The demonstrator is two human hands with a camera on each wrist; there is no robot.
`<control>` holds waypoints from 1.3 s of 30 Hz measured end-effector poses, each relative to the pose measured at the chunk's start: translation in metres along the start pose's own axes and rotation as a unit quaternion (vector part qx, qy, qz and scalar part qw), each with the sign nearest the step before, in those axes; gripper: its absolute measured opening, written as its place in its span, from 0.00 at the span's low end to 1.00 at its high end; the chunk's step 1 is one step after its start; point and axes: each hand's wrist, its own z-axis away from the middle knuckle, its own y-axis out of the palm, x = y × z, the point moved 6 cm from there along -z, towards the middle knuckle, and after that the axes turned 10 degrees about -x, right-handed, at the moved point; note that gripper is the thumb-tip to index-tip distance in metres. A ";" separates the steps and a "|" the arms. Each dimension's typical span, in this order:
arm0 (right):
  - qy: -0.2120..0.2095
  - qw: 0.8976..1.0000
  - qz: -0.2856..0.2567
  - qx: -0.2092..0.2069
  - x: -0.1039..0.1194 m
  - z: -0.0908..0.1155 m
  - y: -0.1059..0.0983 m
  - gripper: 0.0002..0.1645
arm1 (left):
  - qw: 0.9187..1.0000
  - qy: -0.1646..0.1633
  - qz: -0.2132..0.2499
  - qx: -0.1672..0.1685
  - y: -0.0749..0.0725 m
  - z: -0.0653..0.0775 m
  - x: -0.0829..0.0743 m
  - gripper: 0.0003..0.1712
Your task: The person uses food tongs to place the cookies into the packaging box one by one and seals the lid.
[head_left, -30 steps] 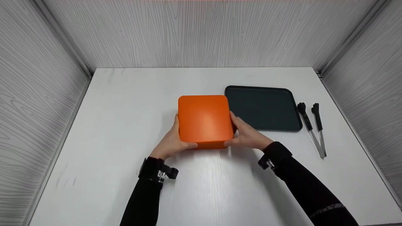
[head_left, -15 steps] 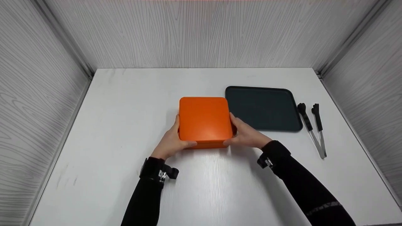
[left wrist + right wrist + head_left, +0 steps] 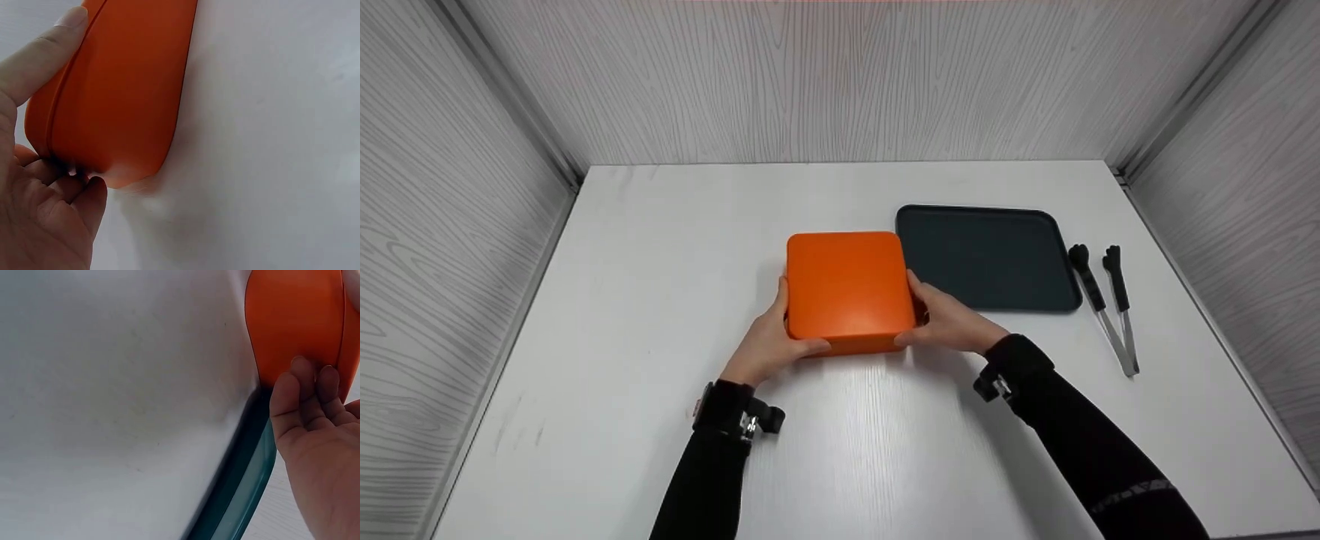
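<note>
A square orange box (image 3: pixel 847 285) with rounded corners and a seam under its top sits mid-table in the head view. My left hand (image 3: pixel 769 341) grips its left near corner, thumb along the front and fingers curled against the side; the left wrist view shows the box wall (image 3: pixel 129 84) between thumb and fingers. On the opposite side, my right hand (image 3: pixel 949 319) holds the right near corner, thumb at the front. In the right wrist view, that hand's fingertips (image 3: pixel 304 374) press against the orange side. Whatever is inside the box is hidden.
A dark flat tray (image 3: pixel 990 259) lies right behind the right hand, its left edge close to the box. Farther right are tongs (image 3: pixel 1121 330) with black handles and metal arms. Grey wood-grain panels (image 3: pixel 840 82) wall the white table (image 3: pixel 622 300) at the back and both sides.
The box has tipped or lowered very slightly between both hands, its far edge now a little nearer me. Both hands keep their hold; tray and tongs stay put.
</note>
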 end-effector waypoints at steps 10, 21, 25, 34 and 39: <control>-0.008 1.000 -0.001 -0.008 -0.001 0.003 0.005 0.78 | 1.000 -0.011 0.022 0.001 -0.003 0.004 0.002 0.79; -0.018 1.000 0.002 -0.011 0.001 0.007 0.008 0.81 | 0.998 -0.048 0.047 0.020 -0.005 0.003 -0.001 0.76; -0.019 1.000 -0.002 -0.013 0.002 0.005 0.008 0.80 | 0.996 -0.059 0.056 0.028 -0.007 0.001 -0.003 0.76; -0.024 1.000 -0.007 -0.005 0.001 0.002 0.009 0.77 | 0.993 -0.065 0.090 0.033 -0.007 -0.001 -0.005 0.71; -0.025 0.999 0.017 -0.031 0.006 0.003 0.002 0.66 | 0.994 -0.071 0.080 0.038 -0.008 0.001 -0.004 0.70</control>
